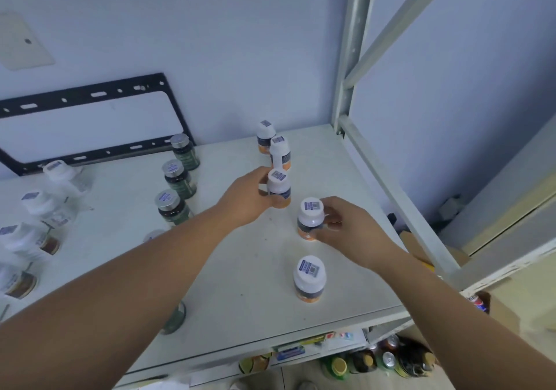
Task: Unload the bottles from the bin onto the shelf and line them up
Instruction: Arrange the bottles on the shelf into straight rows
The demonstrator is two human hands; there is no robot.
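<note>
On the white shelf (240, 269) stands a row of several white-capped bottles with orange bases. My left hand (246, 200) grips the third bottle (279, 189) of this row. My right hand (346, 227) grips the fourth bottle (310, 219). A fifth bottle (310, 280) stands free nearest the front edge. Two more stand at the back: one (265, 137) by the wall and one (280, 153) just in front of it. The bin is out of view.
A row of dark green bottles (177, 179) runs left of my left arm, and white bottles (57, 176) stand further left. A black metal bracket (90, 119) leans on the wall. The grey shelf post (352, 58) rises at right. Drink bottles (391, 356) sit below.
</note>
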